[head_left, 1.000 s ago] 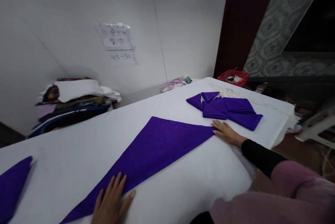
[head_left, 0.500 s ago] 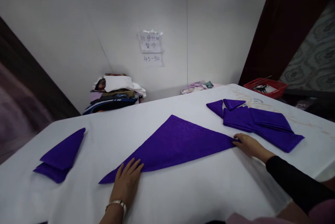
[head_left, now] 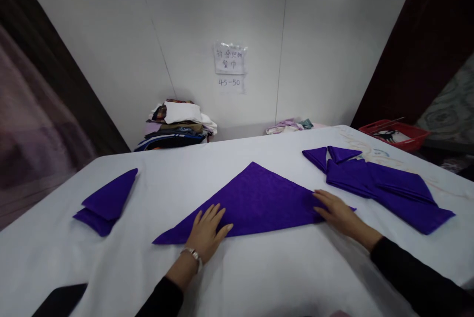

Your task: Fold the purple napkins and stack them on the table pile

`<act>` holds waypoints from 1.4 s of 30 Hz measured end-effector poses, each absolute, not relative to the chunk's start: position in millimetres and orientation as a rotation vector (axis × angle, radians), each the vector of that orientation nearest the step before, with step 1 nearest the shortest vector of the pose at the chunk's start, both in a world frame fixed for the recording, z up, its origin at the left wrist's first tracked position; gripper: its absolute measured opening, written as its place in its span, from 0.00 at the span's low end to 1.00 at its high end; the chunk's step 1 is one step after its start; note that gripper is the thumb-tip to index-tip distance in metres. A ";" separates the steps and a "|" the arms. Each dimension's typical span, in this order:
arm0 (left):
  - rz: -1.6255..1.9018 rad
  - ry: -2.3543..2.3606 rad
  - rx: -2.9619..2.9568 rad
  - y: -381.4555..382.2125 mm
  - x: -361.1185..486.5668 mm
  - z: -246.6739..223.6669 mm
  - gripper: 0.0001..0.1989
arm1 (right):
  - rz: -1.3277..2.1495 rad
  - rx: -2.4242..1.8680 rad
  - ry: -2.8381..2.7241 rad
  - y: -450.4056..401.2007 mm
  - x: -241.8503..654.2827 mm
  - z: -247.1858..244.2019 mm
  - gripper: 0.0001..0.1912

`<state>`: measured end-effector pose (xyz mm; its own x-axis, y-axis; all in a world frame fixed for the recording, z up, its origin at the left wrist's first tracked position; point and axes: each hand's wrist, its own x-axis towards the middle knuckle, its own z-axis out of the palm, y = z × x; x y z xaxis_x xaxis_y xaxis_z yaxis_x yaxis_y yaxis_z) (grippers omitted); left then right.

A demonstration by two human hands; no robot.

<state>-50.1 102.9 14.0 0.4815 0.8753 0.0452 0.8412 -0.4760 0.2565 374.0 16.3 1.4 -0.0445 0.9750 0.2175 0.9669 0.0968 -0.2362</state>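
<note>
A purple cloth folded into a wide triangle (head_left: 259, 198) lies on the white-covered table (head_left: 274, 272), its peak pointing away from me. On its left part rests my left hand (head_left: 208, 233), fingers spread and palm down. My right hand (head_left: 335, 211) lies over the right part, fingers extended, with the cloth's right tip showing beyond it. To the left is a smaller folded purple cloth (head_left: 109, 198). Several folded purple pieces (head_left: 381, 183) lie at the right, two of them small triangles at the top.
Stacked clothes (head_left: 177, 127) sit beyond the table's far edge, with more cloth (head_left: 287, 126) farther right. A red basket (head_left: 411, 143) stands at the back right. Paper signs (head_left: 230, 62) hang on the wall. A dark object (head_left: 62, 299) shows at the lower left.
My right hand has moved inward from the right tip and now lies flatter on the cloth. My left hand has shifted slightly inward, its thumb now spread. The view has turned a little.
</note>
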 end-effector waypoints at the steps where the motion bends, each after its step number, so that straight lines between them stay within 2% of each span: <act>1: 0.251 1.467 2.548 107.7 -40.3 16.0 0.29 | 0.104 -1.855 -2.112 23.1 354.4 3.5 0.27; 7: 0.138 1.534 2.589 132.8 -5.4 3.5 0.33 | 0.454 -1.489 -2.501 72.6 257.3 19.8 0.36; 13: 0.171 1.543 2.609 136.7 -10.7 -16.2 0.35 | 0.551 -1.329 -2.695 131.7 239.1 7.5 0.40; 19: 0.173 1.530 2.590 136.8 -11.4 -16.9 0.35 | 0.427 -1.599 -2.578 187.8 265.1 -1.1 0.38; 25: 0.180 1.520 2.574 136.9 -12.3 -17.9 0.35 | 0.323 -1.807 -2.417 221.8 263.7 2.9 0.42; 32: 0.143 1.548 2.599 135.5 -10.8 -15.9 0.34 | 0.400 -1.351 -2.695 225.7 210.5 -4.2 0.40; 42: 0.159 1.526 2.570 133.1 -11.8 -15.9 0.34 | 0.303 -1.819 -2.440 288.9 242.1 -10.2 0.37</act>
